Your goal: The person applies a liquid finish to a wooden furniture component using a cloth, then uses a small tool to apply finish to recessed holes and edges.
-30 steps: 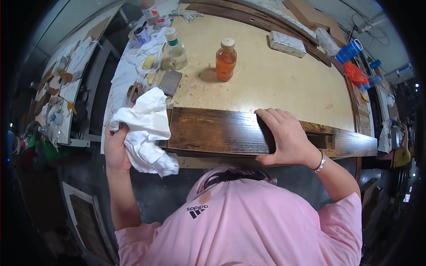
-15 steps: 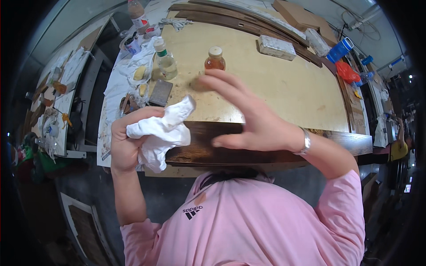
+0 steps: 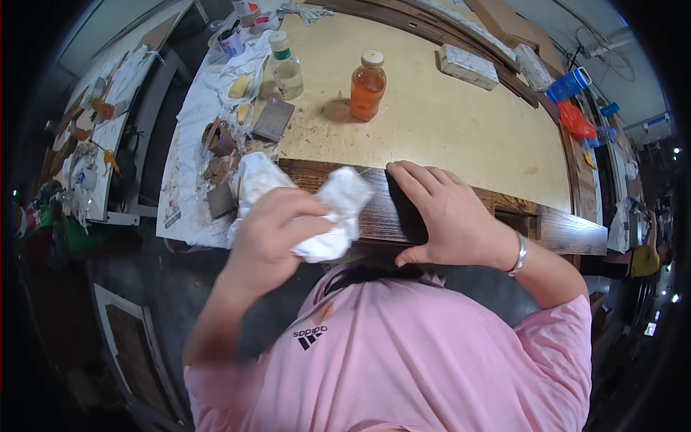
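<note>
Bunched in my left hand is a white cloth, its loose end hanging over the left part of a dark brown wooden board. More white material shows behind that hand; whether it belongs to the same cloth I cannot tell. My right hand rests on the board with its fingers stretched out over the far edge and the thumb toward me. A rectangular slot in the board shows to the right of that hand. Beyond the board stands a bottle of amber liquid, capped in white.
A clear bottle and a grey sanding block are at the left of the yellowish tabletop. Littered white sheeting covers the table's left side. A whitish block and long dark wood strips lie at the back.
My left hand has carried the cloth right and down toward the board. My right hand has come down from the air onto the board. The view has shifted slightly.
</note>
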Motion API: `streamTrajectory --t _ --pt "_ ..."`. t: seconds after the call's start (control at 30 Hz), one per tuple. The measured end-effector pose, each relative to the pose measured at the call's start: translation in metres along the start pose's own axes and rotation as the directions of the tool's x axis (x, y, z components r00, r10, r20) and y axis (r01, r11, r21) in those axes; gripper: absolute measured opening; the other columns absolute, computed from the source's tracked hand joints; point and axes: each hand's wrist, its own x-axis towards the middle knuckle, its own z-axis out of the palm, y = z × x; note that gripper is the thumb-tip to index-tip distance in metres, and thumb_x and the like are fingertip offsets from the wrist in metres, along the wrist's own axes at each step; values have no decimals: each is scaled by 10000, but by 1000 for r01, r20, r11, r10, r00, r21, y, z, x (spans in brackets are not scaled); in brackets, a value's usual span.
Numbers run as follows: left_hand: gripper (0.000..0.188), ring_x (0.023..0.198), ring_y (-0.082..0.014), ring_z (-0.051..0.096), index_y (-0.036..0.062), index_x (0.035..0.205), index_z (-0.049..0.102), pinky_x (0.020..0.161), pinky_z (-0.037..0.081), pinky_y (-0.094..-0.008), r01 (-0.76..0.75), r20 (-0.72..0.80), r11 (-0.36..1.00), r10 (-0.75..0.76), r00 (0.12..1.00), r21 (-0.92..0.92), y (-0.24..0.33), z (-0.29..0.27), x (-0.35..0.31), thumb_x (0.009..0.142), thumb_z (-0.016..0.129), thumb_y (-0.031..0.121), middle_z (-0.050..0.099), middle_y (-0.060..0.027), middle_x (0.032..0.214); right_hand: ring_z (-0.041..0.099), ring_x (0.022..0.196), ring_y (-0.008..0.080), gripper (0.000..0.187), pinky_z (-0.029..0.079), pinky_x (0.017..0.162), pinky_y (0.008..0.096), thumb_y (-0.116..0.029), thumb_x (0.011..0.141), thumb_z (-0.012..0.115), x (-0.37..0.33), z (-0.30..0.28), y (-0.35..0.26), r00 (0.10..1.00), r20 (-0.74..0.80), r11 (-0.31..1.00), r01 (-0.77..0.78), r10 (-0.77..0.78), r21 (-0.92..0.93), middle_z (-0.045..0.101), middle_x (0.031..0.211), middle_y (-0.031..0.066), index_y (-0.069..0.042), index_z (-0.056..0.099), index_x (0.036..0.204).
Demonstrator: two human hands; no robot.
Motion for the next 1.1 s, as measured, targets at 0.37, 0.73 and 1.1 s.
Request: streamTrajectory --t 0.37,0.73,1.1 --pt "319 887 -295 646 43 890 713 735 524 -395 -245 110 966 236 966 80 27 50 38 594 640 -49 682 -68 942 552 1199 344 943 424 1045 424 -340 652 863 -8 19 4 987 -158 999 2 -8 -36 549 1353 183 10 450 1423" --pt "614 1380 -393 468 30 1369 586 1152 346 -438 -147 383 950 32 923 274 45 36 50 761 664 -7 516 -187 1483 376 1436 374 1031 288 1194 496 -467 709 847 -98 30 12 900 -356 923 -334 252 -191 420 1517 234 55 379 1465" --pt "376 1250 -358 614 -25 1270 659 1038 460 -407 35 169 991 -13 985 -133 118 121 88 907 573 21 612 -262 1361 409 1409 374 1031 331 1152 480 -431 647 888 -363 -45 169 720 -472 691 -668 509 -275 448 1503 210 -34 429 1481"
